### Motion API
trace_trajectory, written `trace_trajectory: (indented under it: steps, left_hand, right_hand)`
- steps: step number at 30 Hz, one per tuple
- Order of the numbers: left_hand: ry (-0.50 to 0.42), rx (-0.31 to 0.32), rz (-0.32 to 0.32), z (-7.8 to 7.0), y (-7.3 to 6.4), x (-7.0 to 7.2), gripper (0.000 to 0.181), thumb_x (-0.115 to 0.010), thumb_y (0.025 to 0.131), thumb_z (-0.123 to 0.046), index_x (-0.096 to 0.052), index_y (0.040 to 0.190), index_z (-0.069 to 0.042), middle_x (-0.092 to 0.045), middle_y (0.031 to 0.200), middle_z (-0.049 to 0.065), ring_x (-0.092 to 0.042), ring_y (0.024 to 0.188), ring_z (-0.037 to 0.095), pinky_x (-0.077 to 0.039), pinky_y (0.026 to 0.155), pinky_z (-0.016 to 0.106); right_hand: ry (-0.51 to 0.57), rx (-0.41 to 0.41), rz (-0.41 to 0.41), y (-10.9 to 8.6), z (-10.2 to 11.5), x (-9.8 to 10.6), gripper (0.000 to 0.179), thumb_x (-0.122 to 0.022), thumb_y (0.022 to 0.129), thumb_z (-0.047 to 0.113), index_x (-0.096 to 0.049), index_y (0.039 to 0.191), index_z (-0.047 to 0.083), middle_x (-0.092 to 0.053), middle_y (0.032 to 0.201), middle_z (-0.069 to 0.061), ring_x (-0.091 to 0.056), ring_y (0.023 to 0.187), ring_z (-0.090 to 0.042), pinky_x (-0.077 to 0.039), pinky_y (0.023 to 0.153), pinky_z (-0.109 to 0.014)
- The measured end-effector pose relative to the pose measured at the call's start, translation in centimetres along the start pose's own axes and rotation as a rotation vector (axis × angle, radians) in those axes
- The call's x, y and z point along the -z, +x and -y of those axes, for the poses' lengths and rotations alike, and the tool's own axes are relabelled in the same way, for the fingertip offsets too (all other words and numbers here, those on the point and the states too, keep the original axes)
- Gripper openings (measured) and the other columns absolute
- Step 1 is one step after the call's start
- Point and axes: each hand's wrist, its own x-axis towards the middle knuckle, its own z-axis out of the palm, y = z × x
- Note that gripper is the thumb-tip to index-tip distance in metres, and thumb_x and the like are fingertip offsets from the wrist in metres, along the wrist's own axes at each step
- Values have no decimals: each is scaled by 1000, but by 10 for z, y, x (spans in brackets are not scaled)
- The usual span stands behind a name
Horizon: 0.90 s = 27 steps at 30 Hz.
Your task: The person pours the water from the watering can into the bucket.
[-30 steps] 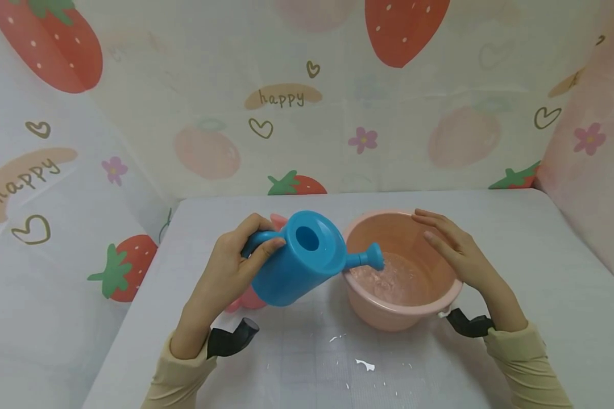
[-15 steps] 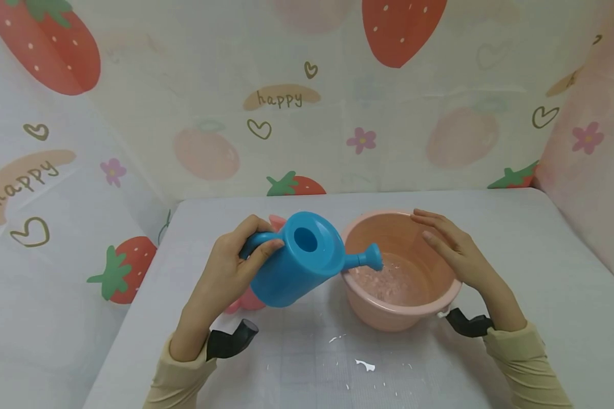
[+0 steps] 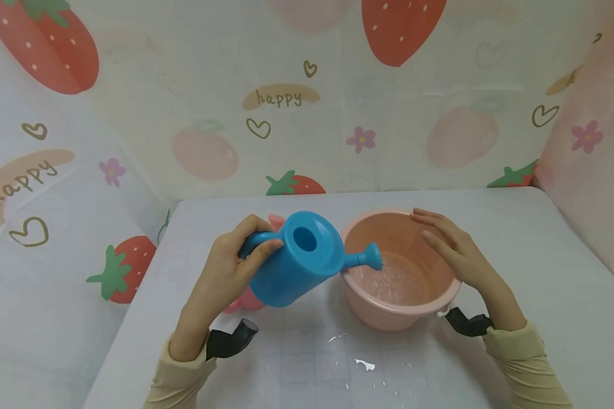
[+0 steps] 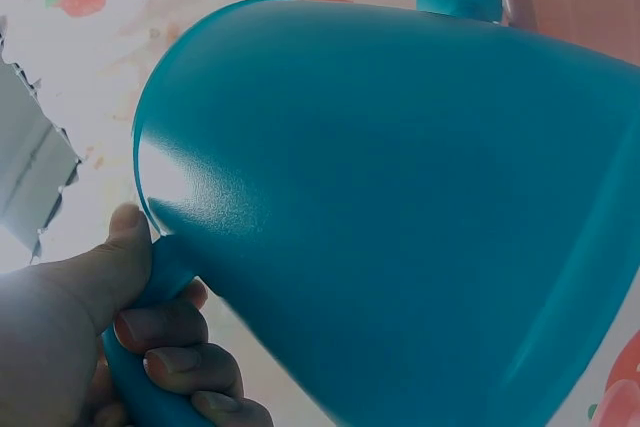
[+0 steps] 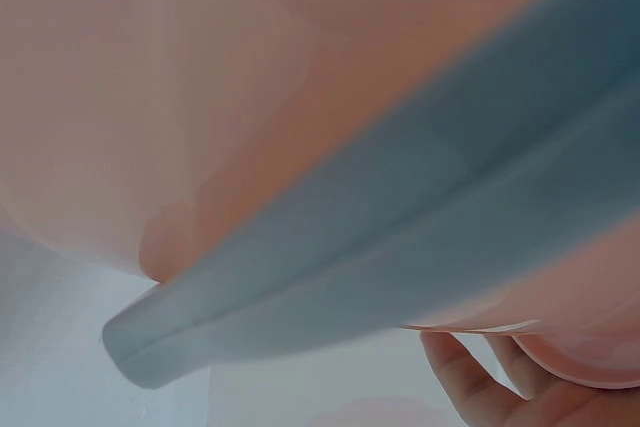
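Note:
In the head view my left hand [image 3: 235, 258] grips the loop handle of a blue watering can [image 3: 291, 278]. The can is held tilted above the table, and its spout reaches over the left rim of a pink bucket [image 3: 389, 318]. Shallow water [image 3: 396, 278] with small ripples covers the bucket's bottom. In the left wrist view the thumb and curled fingers [image 4: 180, 362] wrap the handle. My right hand [image 3: 452, 247] holds the bucket's right rim, thumb on the inner side. The right wrist view has fingers [image 5: 465, 377] along the outside of the bucket [image 5: 150, 97].
Behind the can, a pink object [image 3: 251, 300] is mostly hidden. Spilled water [image 3: 365, 364] and drops lie on the white table [image 3: 312, 352] in front. A blurred grey bar [image 5: 350, 247] crosses the right wrist view close by. Printed sheets [image 3: 404, 130] stand around the table.
The water in the bucket churned a second ago and is calmer now. Both hands, the watering can and the bucket have hardly moved.

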Motion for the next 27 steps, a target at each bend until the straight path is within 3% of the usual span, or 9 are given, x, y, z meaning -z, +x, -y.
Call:
trace_trajectory:
  steps: [27]
  left_hand:
    - [1,2,0,-1,0,0,17,-66,86,-19,-57,100,-15,-64,94,0,-60,92,16,-51,83,43]
  right_hand:
    - [1,6,-4,0,-1,0,38,-46,98,16,-47,135,20,-37,145,3,-24,138,-12,-24,104,-60]
